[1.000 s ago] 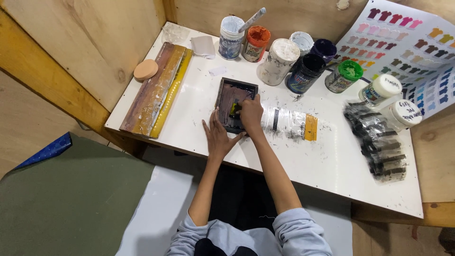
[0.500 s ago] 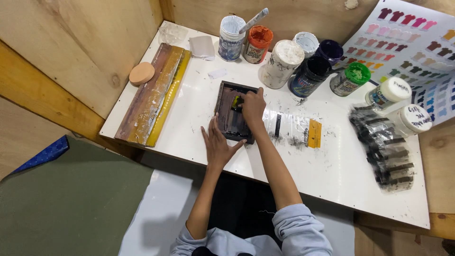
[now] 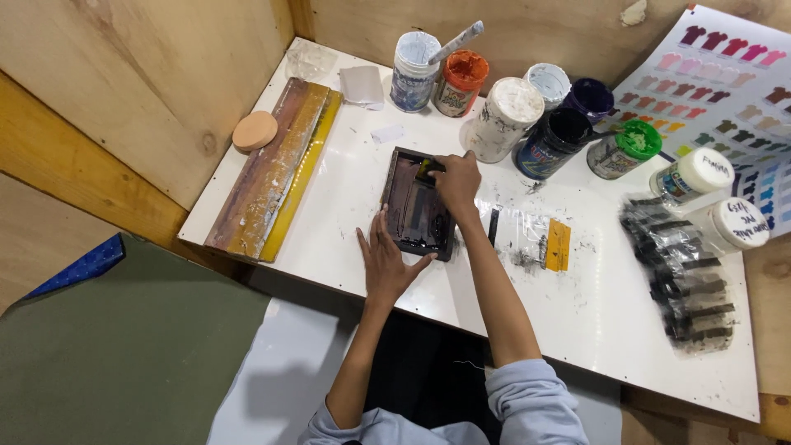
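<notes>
Head view: two hands on a small dark printing frame

Head view shows a white surface (image 3: 329, 206) boxed in by plywood walls. A small dark frame (image 3: 416, 204) lies flat near its middle. The left hand (image 3: 386, 262) is pressed flat against the frame's near left edge, its fingers spread apart. The right hand (image 3: 456, 179) sits over the frame's far right corner, its fingers closed on a small yellow-green scraper (image 3: 426, 170) that touches the dark mesh.

The likeliest slip, as I judge it, is the frame skating on the smooth surface if the left hand eases off while the scraper is dragged; that would smear dark ink onto the white top, already speckled around the frame. The right forearm also passes just beside a clear plastic sheet (image 3: 527, 235) with a yellow strip and black smudges, so a sleeve could pick up wet ink.

Jars crowd the far edge: a white tub (image 3: 414, 70) holding a pale paste with a stirring stick standing in it, an orange-lidded jar (image 3: 461, 81), a paint-crusted white jar (image 3: 507, 115), an open jar of black ink (image 3: 554, 141), a green-lidded jar (image 3: 623, 147), and two white-capped bottles at the right. A wide reach past the frame could tip the nearest of them. A long wooden squeegee (image 3: 276, 169) rests at the left edge.
</notes>
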